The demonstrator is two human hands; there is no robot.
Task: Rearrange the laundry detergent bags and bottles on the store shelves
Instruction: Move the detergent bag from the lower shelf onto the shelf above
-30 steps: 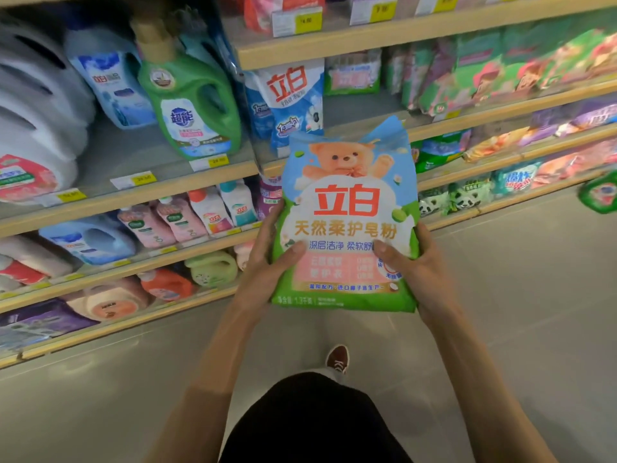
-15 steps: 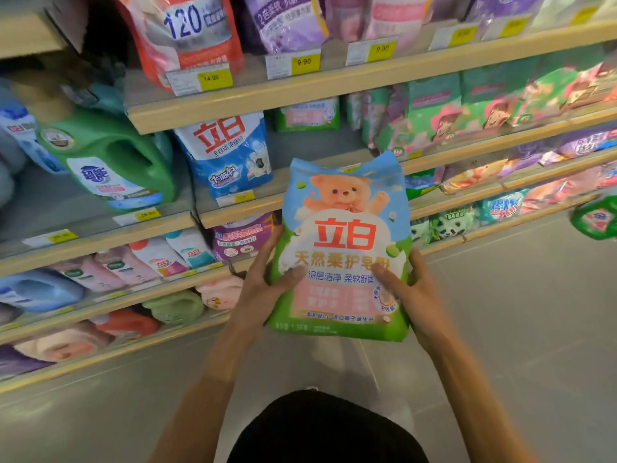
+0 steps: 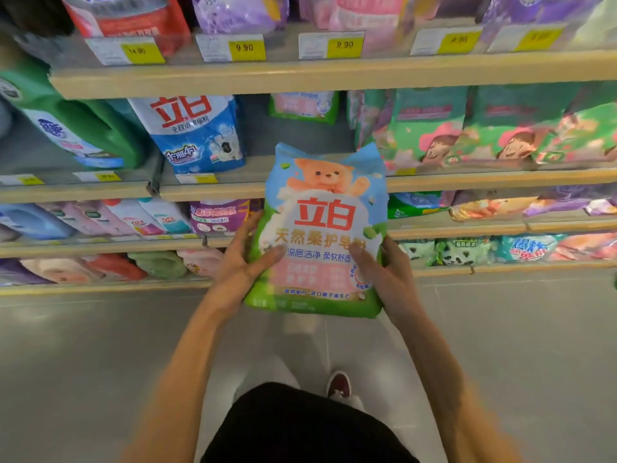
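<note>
Top shelf point(image 3: 334, 75) is carrying a red bag point(image 3: 133, 18) and purple bags point(image 3: 233, 11), with yellow price tags point(image 3: 245, 47) along its lip. On the second shelf point(image 3: 467, 180), a green bottle point(image 3: 100, 128) stands left, a blue-and-white bag point(image 3: 200, 135) just beside it, and green bags point(image 3: 467, 128) are packed upright to the right. The third shelf point(image 3: 100, 245) has small bottles point(image 3: 133, 218) in a row. On the bottom shelf point(image 3: 500, 267) are panda-print packs point(image 3: 457, 250). Grey floor point(image 3: 517, 345) lies beneath.

Soft even light, perhaps motion-blurred edges

Held bear bag point(image 3: 322, 228): 立白. Shelf tags point(image 3: 245, 47): 9.90.
</note>
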